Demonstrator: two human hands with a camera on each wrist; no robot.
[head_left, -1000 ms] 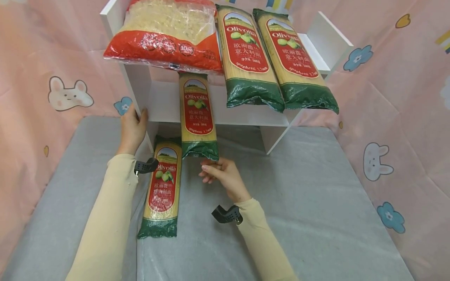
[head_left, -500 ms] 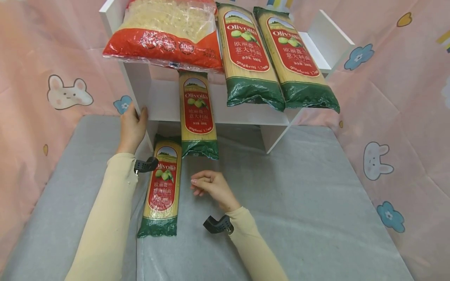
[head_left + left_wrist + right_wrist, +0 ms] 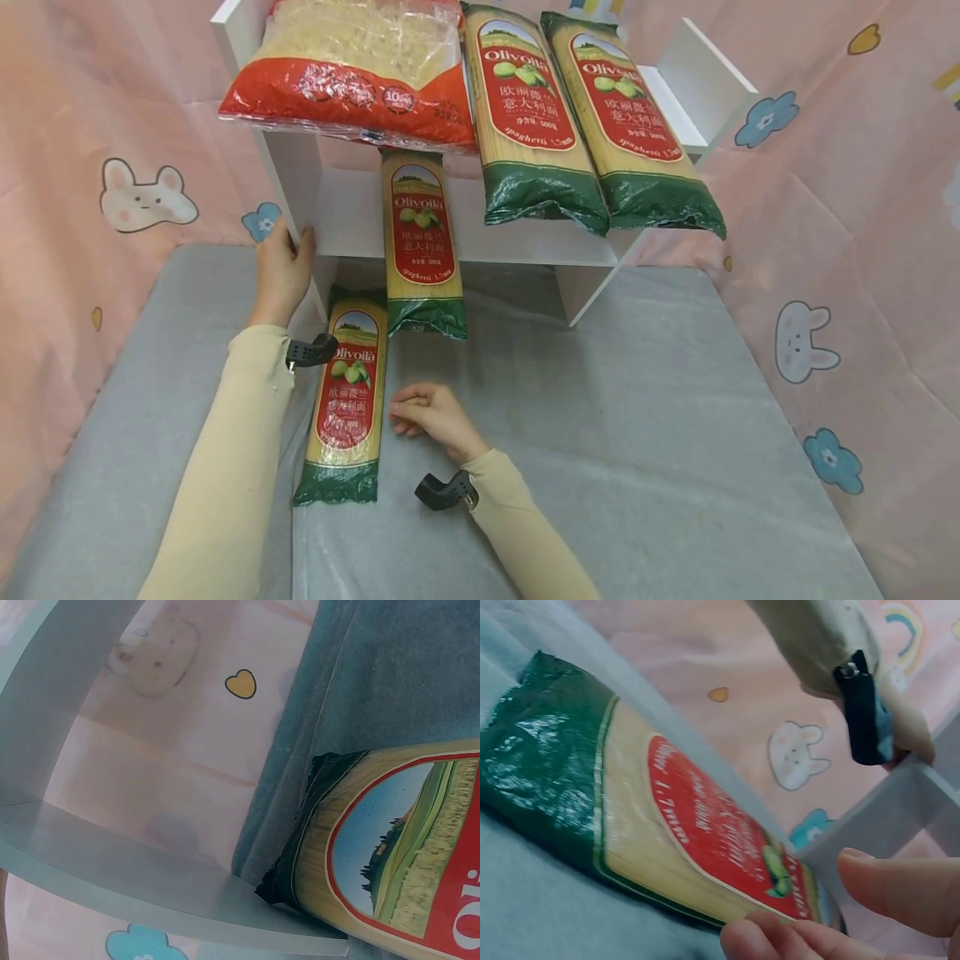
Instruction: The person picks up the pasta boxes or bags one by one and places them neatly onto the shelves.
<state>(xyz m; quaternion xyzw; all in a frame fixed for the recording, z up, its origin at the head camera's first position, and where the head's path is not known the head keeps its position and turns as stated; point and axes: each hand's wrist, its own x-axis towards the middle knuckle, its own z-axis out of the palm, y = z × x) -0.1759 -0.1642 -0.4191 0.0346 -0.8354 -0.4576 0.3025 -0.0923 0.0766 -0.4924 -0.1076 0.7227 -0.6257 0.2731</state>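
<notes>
My left hand [image 3: 281,275] grips the left side panel of a white shelf unit [image 3: 298,187], its thumb on the front edge. My right hand [image 3: 435,417] holds nothing; its fingers are loosely bent, thumb apart from them in the right wrist view. It hovers just right of a spaghetti packet [image 3: 347,400] with green ends and a red label, which lies on the grey cloth, its far end at the shelf's foot. Another spaghetti packet [image 3: 423,225] lies on the middle shelf, its green end jutting over the front edge.
On the top shelf lie a red and clear bag of pale pasta [image 3: 352,75] and two more spaghetti packets [image 3: 536,125], all overhanging the front. A grey cloth [image 3: 637,467] covers the table. Pink patterned curtain [image 3: 847,233] hangs behind and at both sides.
My right hand has moved down and left, from the end of the middle-shelf packet to beside the lower packet. My left hand stays on the shelf panel.
</notes>
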